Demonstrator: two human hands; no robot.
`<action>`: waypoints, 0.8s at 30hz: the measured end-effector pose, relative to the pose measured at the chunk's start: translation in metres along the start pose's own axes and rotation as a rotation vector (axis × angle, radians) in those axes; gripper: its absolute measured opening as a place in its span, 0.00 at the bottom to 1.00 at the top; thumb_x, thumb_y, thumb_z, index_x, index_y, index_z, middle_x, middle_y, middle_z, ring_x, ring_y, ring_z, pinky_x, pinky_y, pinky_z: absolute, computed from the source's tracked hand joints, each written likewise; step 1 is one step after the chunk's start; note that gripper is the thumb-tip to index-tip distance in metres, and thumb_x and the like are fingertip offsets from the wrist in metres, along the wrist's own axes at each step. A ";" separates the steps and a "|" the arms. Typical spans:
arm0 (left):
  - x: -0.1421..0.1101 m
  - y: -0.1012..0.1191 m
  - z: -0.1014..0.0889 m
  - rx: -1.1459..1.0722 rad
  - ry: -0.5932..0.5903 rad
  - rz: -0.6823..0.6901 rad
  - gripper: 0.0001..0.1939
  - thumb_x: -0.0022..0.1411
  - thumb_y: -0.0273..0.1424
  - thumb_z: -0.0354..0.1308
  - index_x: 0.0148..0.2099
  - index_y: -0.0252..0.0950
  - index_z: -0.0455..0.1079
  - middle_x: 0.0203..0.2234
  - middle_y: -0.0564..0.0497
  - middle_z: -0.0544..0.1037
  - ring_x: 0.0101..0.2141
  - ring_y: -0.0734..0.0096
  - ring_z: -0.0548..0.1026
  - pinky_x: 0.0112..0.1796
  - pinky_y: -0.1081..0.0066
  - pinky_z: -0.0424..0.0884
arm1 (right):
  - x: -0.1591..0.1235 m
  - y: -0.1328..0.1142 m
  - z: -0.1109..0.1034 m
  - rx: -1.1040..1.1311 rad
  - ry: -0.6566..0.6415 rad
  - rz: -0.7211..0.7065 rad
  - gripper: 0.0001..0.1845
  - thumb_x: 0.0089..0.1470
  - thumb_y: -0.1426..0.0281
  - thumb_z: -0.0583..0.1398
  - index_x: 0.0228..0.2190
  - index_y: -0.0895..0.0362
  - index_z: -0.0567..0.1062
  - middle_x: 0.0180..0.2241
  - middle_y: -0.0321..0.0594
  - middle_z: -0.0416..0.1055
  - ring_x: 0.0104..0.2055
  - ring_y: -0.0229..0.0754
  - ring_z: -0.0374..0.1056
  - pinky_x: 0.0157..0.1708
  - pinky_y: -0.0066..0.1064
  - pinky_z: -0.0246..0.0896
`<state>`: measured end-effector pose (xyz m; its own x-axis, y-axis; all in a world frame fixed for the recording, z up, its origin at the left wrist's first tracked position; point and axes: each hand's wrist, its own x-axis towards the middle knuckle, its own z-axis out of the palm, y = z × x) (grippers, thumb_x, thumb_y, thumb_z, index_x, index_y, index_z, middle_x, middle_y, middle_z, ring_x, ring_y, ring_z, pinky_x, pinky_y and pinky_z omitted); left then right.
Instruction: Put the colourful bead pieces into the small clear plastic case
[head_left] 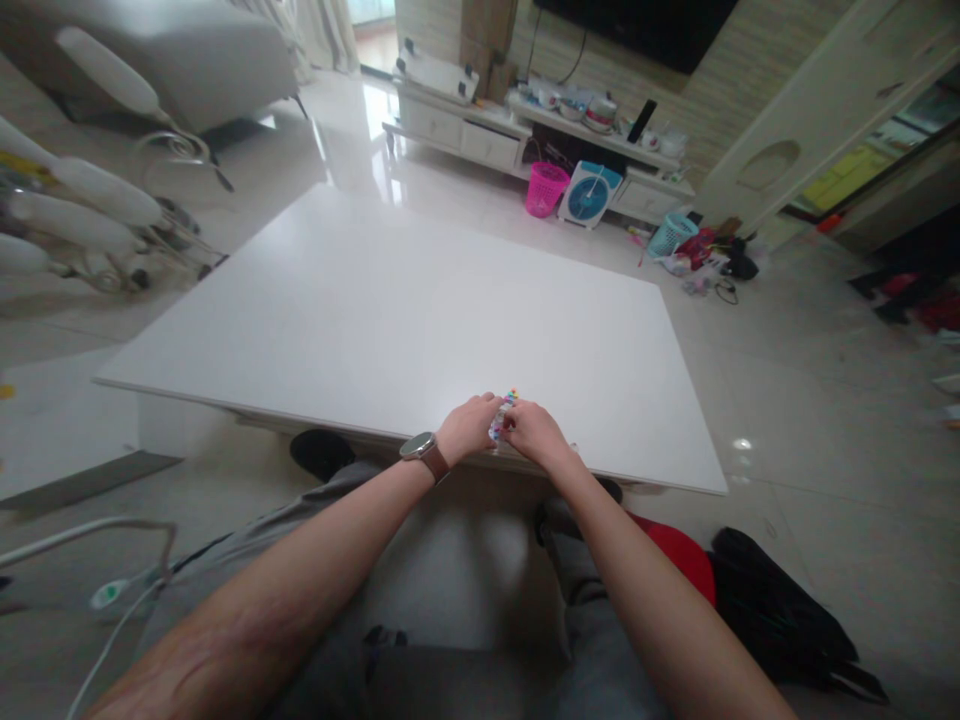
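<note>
Both my hands meet at the near edge of a large white table (pixel 405 300). My left hand (pixel 469 428), with a watch on its wrist, and my right hand (pixel 534 432) are closed around a small object with many colours (pixel 504 415), held between the fingertips just above the tabletop. The object is mostly hidden by the fingers; only red, yellow, blue and pale bits show, and I cannot make out what it is.
A white TV cabinet (pixel 487 140) stands at the far wall, with a pink basket (pixel 546 188), a blue fan (pixel 589 194) and a teal basket (pixel 670 234) on the floor nearby. White chairs (pixel 90 200) stand left. A red stool (pixel 679 560) and black bag (pixel 780 620) lie right of my legs.
</note>
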<state>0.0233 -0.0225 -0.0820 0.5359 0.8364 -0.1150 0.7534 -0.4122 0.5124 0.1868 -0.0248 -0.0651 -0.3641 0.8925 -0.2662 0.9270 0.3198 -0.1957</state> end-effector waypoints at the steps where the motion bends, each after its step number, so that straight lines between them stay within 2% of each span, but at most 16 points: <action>1: 0.000 0.000 0.000 -0.001 -0.001 -0.002 0.27 0.53 0.29 0.68 0.54 0.38 0.67 0.49 0.45 0.74 0.49 0.58 0.74 0.49 0.64 0.72 | 0.000 0.000 0.000 -0.006 -0.009 0.014 0.08 0.60 0.70 0.60 0.33 0.56 0.81 0.40 0.46 0.77 0.42 0.44 0.72 0.41 0.29 0.62; 6: 0.000 0.002 -0.002 0.003 0.008 0.008 0.23 0.56 0.30 0.66 0.53 0.38 0.67 0.48 0.45 0.74 0.48 0.58 0.75 0.48 0.63 0.73 | -0.001 -0.004 -0.001 -0.035 -0.029 0.058 0.10 0.61 0.69 0.59 0.34 0.57 0.81 0.39 0.48 0.78 0.42 0.45 0.73 0.41 0.30 0.63; 10: 0.000 0.001 -0.001 0.003 0.001 0.005 0.27 0.53 0.30 0.68 0.54 0.38 0.66 0.49 0.44 0.74 0.48 0.58 0.74 0.48 0.63 0.72 | -0.001 -0.007 -0.001 -0.048 -0.023 0.045 0.11 0.62 0.69 0.59 0.34 0.57 0.81 0.40 0.50 0.78 0.42 0.47 0.74 0.42 0.31 0.63; 17: 0.000 -0.001 0.002 0.011 0.002 0.006 0.27 0.52 0.29 0.69 0.54 0.38 0.66 0.49 0.45 0.74 0.49 0.58 0.74 0.48 0.64 0.73 | -0.001 -0.003 0.000 -0.028 -0.013 -0.028 0.09 0.61 0.69 0.60 0.34 0.55 0.83 0.42 0.46 0.78 0.42 0.45 0.73 0.42 0.30 0.63; 24: -0.002 0.001 0.000 0.004 0.001 0.002 0.25 0.54 0.29 0.67 0.54 0.38 0.67 0.48 0.45 0.73 0.49 0.57 0.74 0.48 0.63 0.72 | -0.001 0.003 -0.008 0.034 0.049 0.016 0.08 0.59 0.68 0.61 0.35 0.54 0.82 0.39 0.44 0.78 0.41 0.43 0.72 0.42 0.29 0.61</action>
<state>0.0226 -0.0239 -0.0812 0.5371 0.8359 -0.1135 0.7538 -0.4152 0.5092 0.1910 -0.0220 -0.0575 -0.3438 0.9121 -0.2233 0.9287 0.2951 -0.2244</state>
